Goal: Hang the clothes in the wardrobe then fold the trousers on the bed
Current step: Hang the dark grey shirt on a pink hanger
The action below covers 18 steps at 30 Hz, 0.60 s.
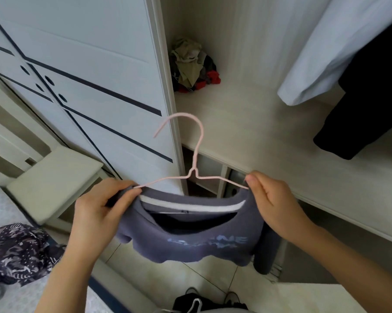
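A grey-purple sweatshirt (pixel 190 240) with pale lettering hangs on a pink wire hanger (pixel 193 159), hook up, in front of the open wardrobe (pixel 247 123). My left hand (pixel 102 208) grips the sweatshirt's left shoulder over the hanger's end. At the other shoulder my right hand (pixel 274 199) pinches fabric and wire together. A dark patterned garment (pixel 18 251) lies on the bed (pixel 7 297) at lower left.
Inside the wardrobe a white garment (pixel 339 48) and a black one (pixel 369 105) hang at right, with a heap of crumpled clothes (pixel 192 66) in the back corner. A pale stool (pixel 55 179) stands left. A white hanger (pixel 196 304) lies on dark cloth on the floor.
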### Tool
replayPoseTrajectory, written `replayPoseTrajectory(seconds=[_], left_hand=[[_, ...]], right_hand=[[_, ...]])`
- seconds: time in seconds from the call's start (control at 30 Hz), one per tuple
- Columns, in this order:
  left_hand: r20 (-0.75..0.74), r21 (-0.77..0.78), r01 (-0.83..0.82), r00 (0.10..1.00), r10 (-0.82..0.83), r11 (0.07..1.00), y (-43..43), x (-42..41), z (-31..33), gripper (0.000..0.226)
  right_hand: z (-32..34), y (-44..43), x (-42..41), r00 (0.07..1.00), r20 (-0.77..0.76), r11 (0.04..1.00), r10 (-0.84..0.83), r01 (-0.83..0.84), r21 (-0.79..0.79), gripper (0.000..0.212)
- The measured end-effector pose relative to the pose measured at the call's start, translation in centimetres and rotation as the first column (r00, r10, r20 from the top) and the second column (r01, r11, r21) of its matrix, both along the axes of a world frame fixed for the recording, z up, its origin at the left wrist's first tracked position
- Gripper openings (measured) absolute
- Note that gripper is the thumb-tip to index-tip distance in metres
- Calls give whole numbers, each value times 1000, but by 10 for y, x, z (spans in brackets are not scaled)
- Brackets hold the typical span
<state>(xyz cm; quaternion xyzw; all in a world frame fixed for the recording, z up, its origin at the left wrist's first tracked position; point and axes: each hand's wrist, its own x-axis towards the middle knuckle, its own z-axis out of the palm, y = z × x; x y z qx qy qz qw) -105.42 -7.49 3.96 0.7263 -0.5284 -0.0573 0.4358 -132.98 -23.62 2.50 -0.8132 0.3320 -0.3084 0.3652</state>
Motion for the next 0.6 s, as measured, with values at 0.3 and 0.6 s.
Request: replayPoseTrajectory(seconds=[0.3,0.6], left_hand=[[13,-22,-245,969,246,969,0,5,-1,8],[-42,-106,-285,958,283,952,-15,12,1,11]], right_hand=[[9,-13,-17,1000,-15,994,23,-24,-106,38],[13,-20,-20,936,-341,761,-85,-160,-629,50]])
